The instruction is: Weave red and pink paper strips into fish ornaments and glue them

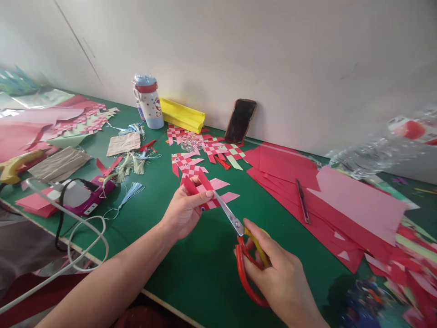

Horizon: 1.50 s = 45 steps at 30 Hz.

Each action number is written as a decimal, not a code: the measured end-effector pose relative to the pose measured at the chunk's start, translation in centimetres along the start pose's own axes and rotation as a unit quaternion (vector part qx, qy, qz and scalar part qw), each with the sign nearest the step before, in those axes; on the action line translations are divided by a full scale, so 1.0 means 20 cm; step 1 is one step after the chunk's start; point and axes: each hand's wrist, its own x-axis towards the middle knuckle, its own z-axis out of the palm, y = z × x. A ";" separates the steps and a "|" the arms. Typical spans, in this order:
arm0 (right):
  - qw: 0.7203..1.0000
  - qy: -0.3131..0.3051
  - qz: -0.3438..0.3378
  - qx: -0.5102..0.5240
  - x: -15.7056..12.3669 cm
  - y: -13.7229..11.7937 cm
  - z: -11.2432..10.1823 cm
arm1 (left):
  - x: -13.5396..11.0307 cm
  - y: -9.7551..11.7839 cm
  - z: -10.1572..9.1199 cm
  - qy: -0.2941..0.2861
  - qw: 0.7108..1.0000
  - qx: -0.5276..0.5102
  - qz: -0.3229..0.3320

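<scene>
My left hand [184,210] pinches a small woven piece of red and pink paper strips [213,189] just above the green table [205,269]. My right hand [280,278] grips red-handled scissors [244,253] through the loops. The metal blades point up and left and meet the paper piece near my left thumb.
Several finished woven red, pink and green pieces [205,152] lie behind. A stack of red and pink paper sheets [327,205] with a dark pen-like tool [302,200] on it lies at right. A water bottle [149,102], yellow paper roll [182,115], phone [241,121], tassels [131,166], glue gun [15,166] and white cable [78,237] sit around.
</scene>
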 end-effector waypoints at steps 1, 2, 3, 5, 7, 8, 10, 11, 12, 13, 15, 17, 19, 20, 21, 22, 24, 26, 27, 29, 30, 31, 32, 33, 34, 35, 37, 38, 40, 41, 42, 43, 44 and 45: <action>1.000 0.001 0.002 -0.002 0.00 0.00 0.00 | 0.00 0.00 0.00 0.000 1.000 0.001 0.000; 1.000 0.001 0.004 -0.003 0.00 0.00 0.00 | 0.00 0.00 0.00 0.000 1.000 0.002 0.000; 1.000 0.001 0.007 -0.003 0.00 0.00 0.00 | 0.00 0.00 0.00 0.000 1.000 0.003 -0.001; 1.000 0.001 0.013 -0.002 0.00 0.00 0.00 | 0.00 0.00 0.00 -0.001 1.000 0.004 -0.001; 1.000 0.002 0.020 -0.003 -0.01 0.00 0.00 | 0.00 0.00 0.00 -0.004 1.000 0.002 -0.001; 1.000 0.003 0.020 -0.003 -0.01 0.01 0.00 | 0.00 0.00 -0.01 -0.006 1.000 0.001 -0.001; 1.000 0.002 0.015 0.000 -0.01 0.01 0.00 | 0.00 0.00 -0.01 -0.008 1.000 -0.001 -0.002; 1.000 0.001 0.012 0.003 -0.01 0.02 0.00 | 0.01 0.00 -0.01 -0.009 1.000 -0.001 -0.001; 1.000 0.000 0.010 0.006 -0.01 0.02 0.00 | 0.01 0.00 -0.01 -0.009 1.000 -0.001 -0.002; 1.000 -0.002 0.009 0.009 -0.01 0.02 0.00 | 0.01 0.00 -0.01 -0.009 1.000 -0.001 -0.002; 1.000 -0.003 0.012 0.008 -0.01 0.02 0.00 | 0.01 0.00 -0.01 -0.007 1.000 -0.002 -0.001; 1.000 -0.001 0.013 0.006 -0.01 0.02 0.00 | 0.01 0.00 -0.01 -0.002 1.000 -0.003 -0.001; 1.000 0.000 0.015 0.005 -0.01 0.02 0.00 | 0.00 0.00 0.00 0.001 1.000 0.000 -0.001; 1.000 -0.004 0.017 0.005 -0.01 0.02 0.00 | 0.00 0.00 0.00 0.003 1.000 0.001 -0.002; 1.000 -0.008 0.018 0.006 -0.01 0.01 -0.01 | 0.00 0.00 0.00 0.003 1.000 0.002 -0.003; 1.000 -0.011 0.019 0.007 0.00 0.01 -0.01 | 0.00 0.00 0.00 0.004 1.000 0.002 -0.004; 1.000 -0.018 0.023 0.007 0.00 0.00 -0.02 | 0.00 0.00 0.00 0.004 1.000 0.001 -0.007; 0.999 -0.022 0.026 0.008 0.00 -0.02 -0.02 | 0.00 0.00 0.00 0.003 1.000 -0.001 -0.007; 0.999 -0.024 0.029 0.009 0.00 -0.02 -0.02 | 0.00 0.00 -0.01 0.001 1.000 -0.003 -0.007; 0.999 -0.027 0.032 0.011 0.00 -0.03 -0.02 | 0.00 0.00 -0.01 -0.005 1.000 -0.006 -0.007; 0.999 -0.027 0.032 0.013 0.00 -0.02 -0.02 | 0.00 0.00 -0.01 -0.008 1.000 -0.008 -0.006; 0.999 -0.026 0.032 0.014 0.00 -0.02 -0.02 | 0.00 -0.01 -0.01 -0.011 1.000 -0.009 -0.005; 0.999 -0.025 0.032 0.016 0.00 -0.02 -0.02 | 0.00 -0.01 -0.01 -0.013 1.000 -0.010 -0.004; 0.999 -0.026 0.032 0.019 0.00 -0.01 -0.01 | 0.00 -0.01 -0.01 -0.014 1.000 -0.010 -0.003; 0.999 -0.027 0.035 0.020 0.00 -0.01 -0.01 | 0.00 0.00 -0.01 -0.013 1.000 -0.011 -0.003; 0.999 -0.027 0.041 0.021 -0.01 -0.01 -0.01 | 0.00 0.00 0.00 -0.013 1.000 -0.011 -0.003; 0.998 -0.022 0.056 0.021 -0.01 -0.01 -0.01 | 0.00 0.00 0.00 -0.016 1.000 -0.011 -0.004; 0.998 -0.019 0.062 0.023 -0.01 -0.02 -0.01 | 0.00 0.00 0.00 -0.017 1.000 -0.010 -0.004; 0.997 -0.017 0.071 0.030 -0.01 -0.02 -0.01 | 0.00 0.00 0.00 -0.017 1.000 -0.007 -0.005; 0.996 -0.019 0.074 0.035 -0.01 -0.02 -0.01 | 0.00 0.00 0.00 -0.016 1.000 -0.005 -0.005; 0.996 -0.021 0.077 0.040 -0.01 -0.02 -0.01 | 0.00 0.00 0.00 -0.016 1.000 -0.003 -0.004; 0.996 -0.024 0.080 0.044 -0.01 -0.02 -0.01 | 0.00 0.00 0.00 -0.017 1.000 -0.001 -0.004; 0.995 -0.027 0.083 0.047 -0.01 -0.02 -0.01 | 0.00 0.00 0.00 -0.019 1.000 0.000 -0.003; 0.995 -0.028 0.085 0.049 -0.01 -0.02 -0.01 | 0.00 0.00 0.00 -0.021 1.000 0.002 -0.002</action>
